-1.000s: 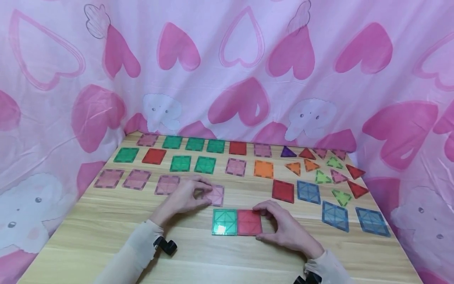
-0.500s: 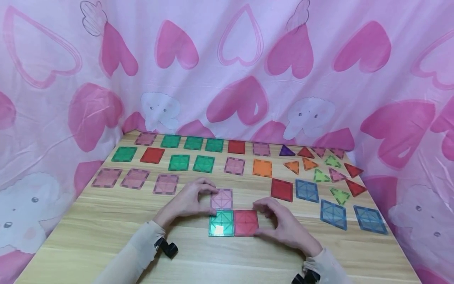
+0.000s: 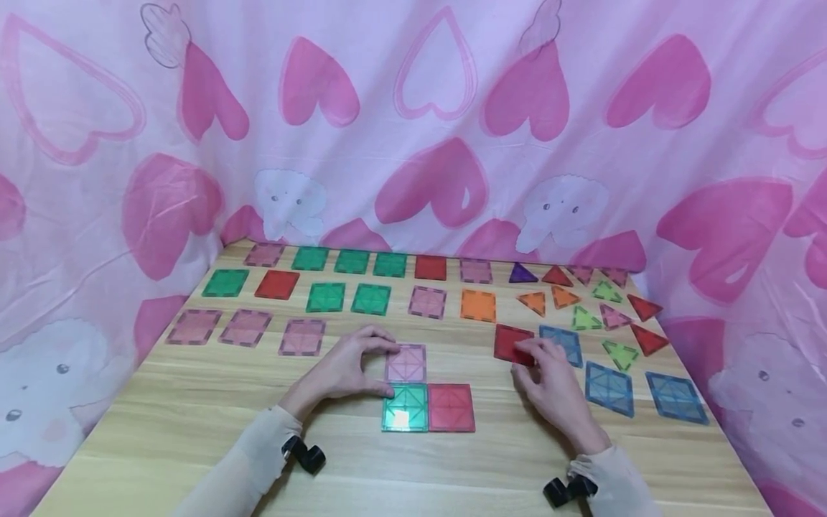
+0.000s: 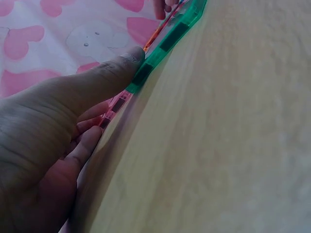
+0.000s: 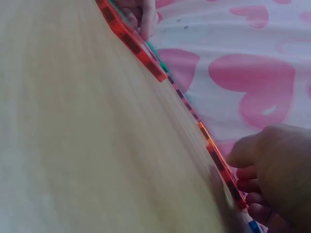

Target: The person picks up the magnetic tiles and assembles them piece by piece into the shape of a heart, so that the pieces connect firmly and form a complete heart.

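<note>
On the table lie a clear green square magnetic tile and a red one, edge to edge. A pink square magnetic tile sits against the green tile's far edge. My left hand grips the pink tile from the left, fingers at its far corner. Its thumb lies at the seam, over the green tile's edge. Further right, my right hand has curled fingers over the right part of another red square tile, thumb at its near edge. That tile lies flat, partly hidden by the hand.
Rows of green, pink, red and orange square tiles lie across the back. Small triangle tiles are grouped at the back right, with several blue square tiles before them. A pink heart-patterned curtain hangs round the table.
My left hand has brought the pink tile right and nearer, up against the green one. My right hand has left the front red tile and reached out right to another red tile.
</note>
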Action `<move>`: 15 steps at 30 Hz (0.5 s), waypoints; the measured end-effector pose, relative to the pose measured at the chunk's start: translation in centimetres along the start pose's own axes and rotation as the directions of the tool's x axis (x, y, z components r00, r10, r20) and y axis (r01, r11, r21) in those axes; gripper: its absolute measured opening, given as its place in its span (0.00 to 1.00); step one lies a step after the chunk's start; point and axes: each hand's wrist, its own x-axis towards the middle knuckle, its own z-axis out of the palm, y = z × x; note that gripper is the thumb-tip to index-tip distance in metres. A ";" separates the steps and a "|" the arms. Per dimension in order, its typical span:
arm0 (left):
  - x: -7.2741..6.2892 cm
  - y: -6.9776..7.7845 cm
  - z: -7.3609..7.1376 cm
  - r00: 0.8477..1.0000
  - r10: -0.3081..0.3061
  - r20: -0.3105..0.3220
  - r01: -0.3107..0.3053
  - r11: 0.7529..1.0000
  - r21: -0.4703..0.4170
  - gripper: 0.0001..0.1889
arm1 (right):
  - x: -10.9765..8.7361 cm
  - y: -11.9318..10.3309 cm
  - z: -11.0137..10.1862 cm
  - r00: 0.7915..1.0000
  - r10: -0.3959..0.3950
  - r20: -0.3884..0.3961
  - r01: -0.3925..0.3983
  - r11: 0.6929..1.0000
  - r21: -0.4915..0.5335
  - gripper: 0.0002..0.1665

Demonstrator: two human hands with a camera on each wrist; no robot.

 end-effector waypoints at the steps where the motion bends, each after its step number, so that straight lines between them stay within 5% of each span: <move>1: 0.0 0.0 0.0 1.000 0.006 -0.001 -0.006 1.000 0.001 0.39 | 0.0 0.0 0.1 1.000 -0.011 0.016 0.011 1.000 -0.010 0.24; 9: 0.0 0.1 0.1 1.000 0.018 0.009 -0.018 1.000 -0.010 0.39 | -0.2 -0.3 0.8 0.991 -0.111 0.078 0.108 0.993 0.042 0.24; 15: 0.3 0.4 0.7 0.999 0.049 -0.001 -0.049 0.999 -0.004 0.39 | -0.4 -0.4 0.9 0.981 -0.100 0.166 0.091 0.994 0.061 0.29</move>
